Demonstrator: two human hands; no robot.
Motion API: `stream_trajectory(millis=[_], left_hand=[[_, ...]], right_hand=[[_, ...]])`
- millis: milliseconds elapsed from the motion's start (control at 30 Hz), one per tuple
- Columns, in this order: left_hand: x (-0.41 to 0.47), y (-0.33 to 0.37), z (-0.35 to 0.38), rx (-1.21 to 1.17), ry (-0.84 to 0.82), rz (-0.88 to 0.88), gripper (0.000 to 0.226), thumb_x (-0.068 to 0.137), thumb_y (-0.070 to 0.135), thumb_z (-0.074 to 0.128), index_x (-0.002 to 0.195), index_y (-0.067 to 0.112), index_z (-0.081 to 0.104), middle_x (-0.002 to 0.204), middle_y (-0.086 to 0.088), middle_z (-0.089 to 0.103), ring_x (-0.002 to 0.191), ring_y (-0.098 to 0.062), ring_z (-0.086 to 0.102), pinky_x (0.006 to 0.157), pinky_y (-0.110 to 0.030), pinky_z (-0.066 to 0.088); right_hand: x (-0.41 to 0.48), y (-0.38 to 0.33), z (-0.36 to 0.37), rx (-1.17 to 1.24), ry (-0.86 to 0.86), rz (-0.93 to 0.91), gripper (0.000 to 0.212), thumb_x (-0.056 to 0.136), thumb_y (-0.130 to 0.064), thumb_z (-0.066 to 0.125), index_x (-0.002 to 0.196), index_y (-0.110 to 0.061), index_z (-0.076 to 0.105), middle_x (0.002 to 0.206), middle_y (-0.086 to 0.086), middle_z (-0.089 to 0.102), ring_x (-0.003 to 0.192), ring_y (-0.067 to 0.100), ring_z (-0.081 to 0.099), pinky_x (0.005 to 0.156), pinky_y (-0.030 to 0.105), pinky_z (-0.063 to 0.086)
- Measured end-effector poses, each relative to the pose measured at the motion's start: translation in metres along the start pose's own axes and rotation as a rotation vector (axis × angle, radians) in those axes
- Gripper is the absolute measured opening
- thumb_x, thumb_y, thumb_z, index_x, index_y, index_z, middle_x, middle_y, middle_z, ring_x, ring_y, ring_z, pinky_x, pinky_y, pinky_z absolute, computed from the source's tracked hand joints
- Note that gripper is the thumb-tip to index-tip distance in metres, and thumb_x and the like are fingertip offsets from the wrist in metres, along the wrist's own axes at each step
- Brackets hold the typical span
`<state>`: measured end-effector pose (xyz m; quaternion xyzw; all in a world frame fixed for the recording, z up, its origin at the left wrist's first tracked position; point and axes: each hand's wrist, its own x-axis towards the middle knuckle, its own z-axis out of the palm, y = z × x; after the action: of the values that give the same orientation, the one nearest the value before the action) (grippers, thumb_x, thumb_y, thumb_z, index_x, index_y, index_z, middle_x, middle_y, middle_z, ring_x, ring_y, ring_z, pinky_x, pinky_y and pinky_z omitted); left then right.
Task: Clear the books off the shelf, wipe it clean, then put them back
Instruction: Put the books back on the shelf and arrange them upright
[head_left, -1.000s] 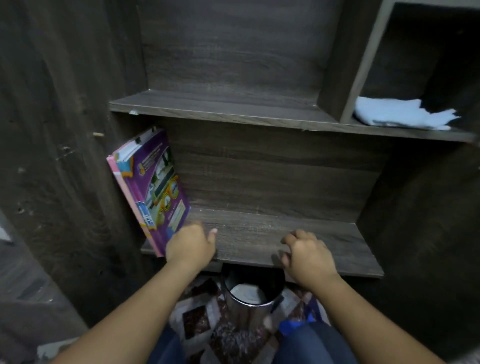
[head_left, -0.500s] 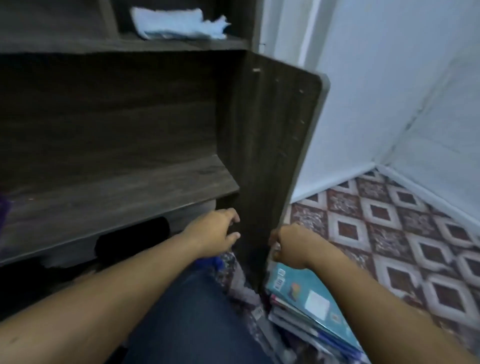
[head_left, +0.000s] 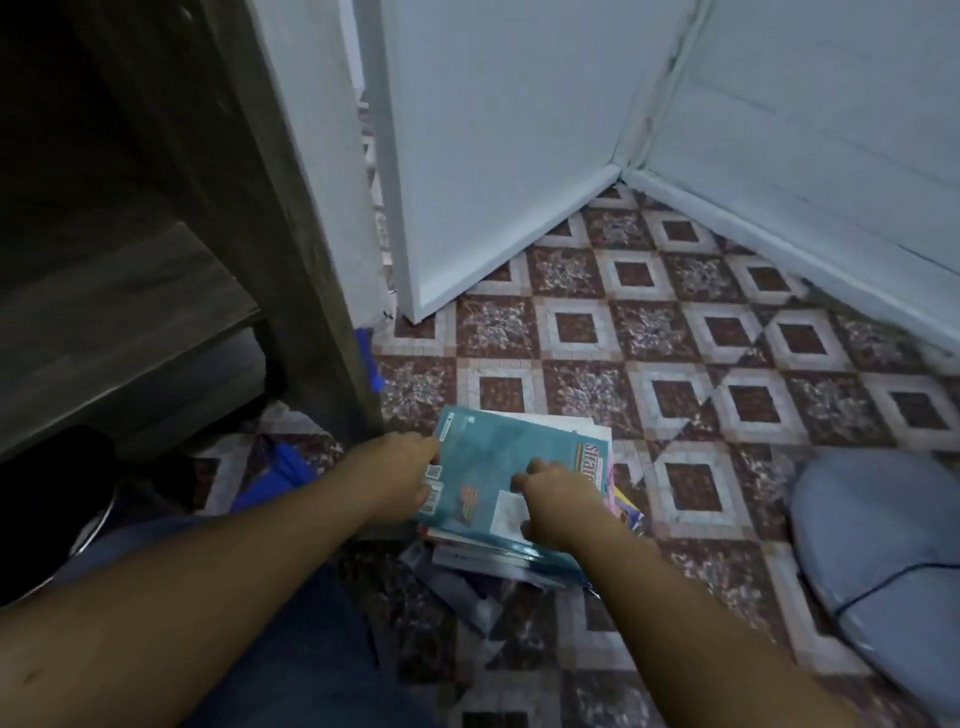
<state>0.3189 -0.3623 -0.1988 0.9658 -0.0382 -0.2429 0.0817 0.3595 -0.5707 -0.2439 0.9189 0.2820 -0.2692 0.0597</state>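
Glossy teal book atop the messy pile is gripped edgewise by the left hand, but the grip can't be told for the right hand.

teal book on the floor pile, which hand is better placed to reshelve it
Left, probably: the left hand is at the edge of the teal book nearest the shelf; the right hand rests on its cover, farther away.

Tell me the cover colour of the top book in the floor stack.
The top book is teal; the head view shows it best.
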Motion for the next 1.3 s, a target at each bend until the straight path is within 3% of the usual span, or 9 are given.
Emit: stream_trajectory(millis=[233,300,467,700,867,967,1067,1167,1300], left_hand=[[0.035,0.006,0.024,0.138,-0.099,0.041,0.032,0.095,0.030,0.050,0.125,0.018,0.046,0.130,-0.005,0.048,0.115,-0.023,0.049,0.085,-0.033,0.043],[0.041,0.006,0.029,0.164,-0.089,0.059,0.033,0.095,0.030,0.049,0.125,0.019,0.046,0.129,-0.004,0.048,0.115,-0.023,0.049,0.089,-0.035,0.043],[0.047,0.014,0.043,0.210,-0.129,0.111,0.034,0.095,0.031,0.050,0.126,0.020,0.045,0.127,-0.003,0.049,0.115,-0.023,0.049,0.093,-0.039,0.045],[0.044,0.014,0.067,0.258,-0.195,0.141,0.062,0.092,0.041,0.054,0.146,0.026,0.026,0.138,-0.001,0.043,0.125,-0.022,0.043,0.099,-0.040,0.043],[0.041,0.007,0.078,0.249,-0.155,0.147,0.066,0.090,0.042,0.058,0.145,0.025,0.026,0.137,0.000,0.042,0.124,-0.022,0.044,0.094,-0.039,0.046],[0.041,0.007,0.078,0.206,-0.120,0.127,0.067,0.088,0.036,0.061,0.144,0.025,0.027,0.134,-0.001,0.043,0.120,-0.022,0.047,0.094,-0.039,0.047],[0.041,0.009,0.074,0.154,-0.056,0.118,0.060,0.086,0.032,0.064,0.138,0.024,0.035,0.129,-0.001,0.047,0.116,-0.020,0.049,0.093,-0.034,0.044],[0.040,0.010,0.066,0.112,0.000,0.120,0.051,0.086,0.031,0.065,0.131,0.023,0.041,0.125,0.000,0.049,0.113,-0.020,0.050,0.093,-0.032,0.043],[0.036,0.013,0.059,0.112,-0.019,0.143,0.042,0.087,0.034,0.064,0.122,0.021,0.046,0.121,-0.002,0.053,0.109,-0.022,0.053,0.087,-0.035,0.046]], right_hand=[[0.022,0.015,0.053,-0.071,0.023,-0.035,0.110,0.066,-0.053,0.079,0.150,-0.025,0.013,0.156,0.014,0.010,0.140,0.035,0.019,0.111,0.045,0.026],[0.025,0.018,0.060,-0.086,0.017,-0.027,0.116,0.069,-0.051,0.079,0.152,-0.026,0.001,0.157,0.015,0.003,0.143,0.037,0.010,0.114,0.048,0.019],[0.026,0.014,0.072,-0.098,0.065,0.002,0.101,0.079,-0.029,0.073,0.152,-0.024,0.003,0.151,0.019,0.015,0.132,0.038,0.026,0.110,0.049,0.025],[0.027,0.011,0.077,-0.043,0.038,-0.031,0.105,0.077,-0.022,0.076,0.151,-0.020,0.001,0.150,0.022,0.012,0.134,0.041,0.021,0.112,0.055,0.023],[0.023,0.013,0.067,-0.026,-0.015,-0.077,0.100,0.079,-0.021,0.074,0.151,-0.020,0.005,0.151,0.023,0.014,0.134,0.041,0.024,0.112,0.055,0.027],[0.022,0.013,0.057,-0.031,-0.027,-0.093,0.095,0.074,-0.020,0.077,0.146,-0.016,0.015,0.143,0.022,0.029,0.124,0.038,0.040,0.102,0.052,0.042],[0.024,0.014,0.040,0.009,-0.025,-0.099,0.066,0.077,-0.016,0.072,0.131,-0.015,0.034,0.120,0.012,0.051,0.104,0.029,0.055,0.085,0.043,0.053],[0.020,0.015,0.016,0.025,-0.021,-0.106,0.039,0.081,-0.012,0.062,0.116,-0.014,0.045,0.103,0.009,0.060,0.092,0.028,0.061,0.074,0.037,0.053],[0.004,0.010,-0.007,0.041,-0.063,-0.125,0.035,0.082,-0.014,0.061,0.115,-0.014,0.050,0.104,0.011,0.061,0.092,0.029,0.060,0.067,0.032,0.044]])
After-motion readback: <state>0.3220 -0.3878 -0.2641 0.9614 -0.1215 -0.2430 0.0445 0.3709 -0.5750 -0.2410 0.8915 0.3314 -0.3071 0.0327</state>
